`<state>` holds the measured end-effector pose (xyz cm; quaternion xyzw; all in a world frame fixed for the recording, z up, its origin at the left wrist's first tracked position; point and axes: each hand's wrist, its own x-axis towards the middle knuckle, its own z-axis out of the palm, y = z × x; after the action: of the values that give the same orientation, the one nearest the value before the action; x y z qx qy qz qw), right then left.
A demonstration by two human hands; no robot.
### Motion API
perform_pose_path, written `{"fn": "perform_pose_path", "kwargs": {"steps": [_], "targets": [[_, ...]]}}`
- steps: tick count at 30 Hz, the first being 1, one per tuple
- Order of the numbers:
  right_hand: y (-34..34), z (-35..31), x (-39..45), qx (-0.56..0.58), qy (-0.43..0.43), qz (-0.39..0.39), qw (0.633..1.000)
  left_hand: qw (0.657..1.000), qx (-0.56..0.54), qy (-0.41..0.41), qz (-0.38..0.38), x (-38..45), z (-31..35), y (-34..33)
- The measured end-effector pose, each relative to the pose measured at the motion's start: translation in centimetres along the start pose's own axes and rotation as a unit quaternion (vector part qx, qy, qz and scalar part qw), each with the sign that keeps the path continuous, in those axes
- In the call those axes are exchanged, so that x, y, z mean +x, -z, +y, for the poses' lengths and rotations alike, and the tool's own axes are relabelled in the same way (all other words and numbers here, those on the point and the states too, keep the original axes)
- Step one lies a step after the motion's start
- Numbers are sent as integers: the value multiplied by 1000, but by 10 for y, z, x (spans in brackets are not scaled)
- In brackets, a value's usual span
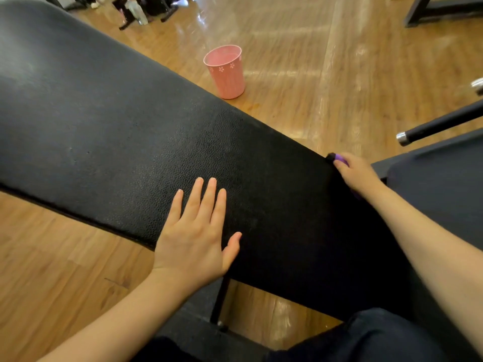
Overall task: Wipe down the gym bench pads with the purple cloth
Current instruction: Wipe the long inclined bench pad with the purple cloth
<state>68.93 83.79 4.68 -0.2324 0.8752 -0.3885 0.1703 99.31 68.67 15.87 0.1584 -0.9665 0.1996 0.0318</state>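
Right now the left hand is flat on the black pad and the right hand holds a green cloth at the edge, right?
Almost. The head view shows the cloth is purple, not green. The left hand does lie flat on the black pad, and the right hand holds the cloth at the edge.

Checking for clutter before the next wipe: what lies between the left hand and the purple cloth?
Only bare black bench pad, in the head view, between the left hand and the purple cloth.

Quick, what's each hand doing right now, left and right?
Left hand: open, fingers straight, flat on the black textured bench pad.
Right hand: gripping the purple cloth at the pad's far edge.
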Motion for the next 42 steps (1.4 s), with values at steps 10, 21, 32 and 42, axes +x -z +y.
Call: {"fn": "perform_pose_path", "kwargs": {"steps": [10, 21, 32, 42], "targets": [[-1, -3, -13, 23, 40, 24, 999, 1000, -11, 0, 3, 0, -1, 2], [-31, -114, 29, 39, 104, -20, 994, 1000, -20, 0, 7, -1, 1, 0], [-6, -65, 12, 74, 25, -58, 995, 999, -43, 5, 4, -1, 0, -1], [-31, -188, 50, 68, 131, -141, 979, 998, -60, 4, -17, 0, -1, 1]]}}
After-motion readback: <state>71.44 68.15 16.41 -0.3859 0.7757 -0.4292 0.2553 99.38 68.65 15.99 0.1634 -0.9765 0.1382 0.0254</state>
